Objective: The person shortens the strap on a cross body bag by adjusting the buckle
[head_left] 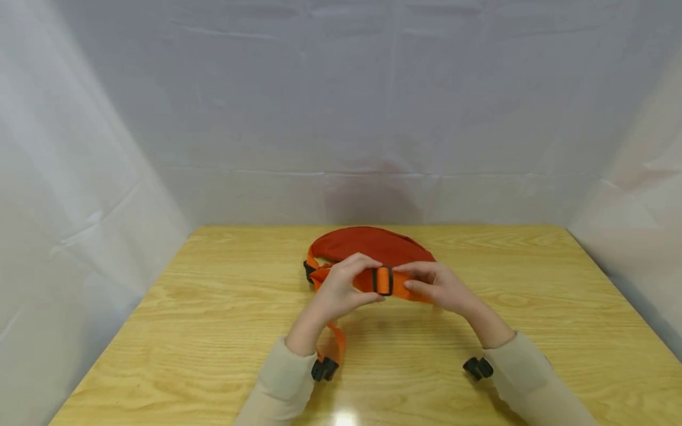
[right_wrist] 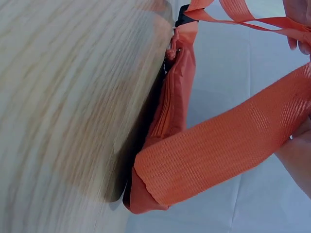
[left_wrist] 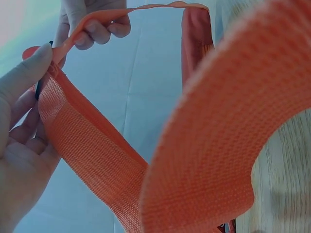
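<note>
A red waist bag (head_left: pixel 367 242) lies on the table with its orange strap (head_left: pixel 412 290) raised in front of it. A black strap slider (head_left: pixel 383 281) sits on this webbing. My left hand (head_left: pixel 338 290) grips the strap at the slider, thumb below and index finger above. Just right of the slider, my right hand (head_left: pixel 439 287) pinches the webbing between thumb and fingers. In the left wrist view, a loop of the strap (left_wrist: pixel 209 145) hangs close to the camera. The right wrist view shows the bag (right_wrist: pixel 177 92) side-on, with the strap rising from its near end.
A black buckle (head_left: pixel 308 271) joins the strap at the bag's left end. Small black devices sit beside the left sleeve (head_left: pixel 282 373) and the right sleeve (head_left: pixel 524 370). The wooden table (head_left: pixel 213 307) is bordered by pale sheeting (head_left: pixel 266 118) behind and at both sides.
</note>
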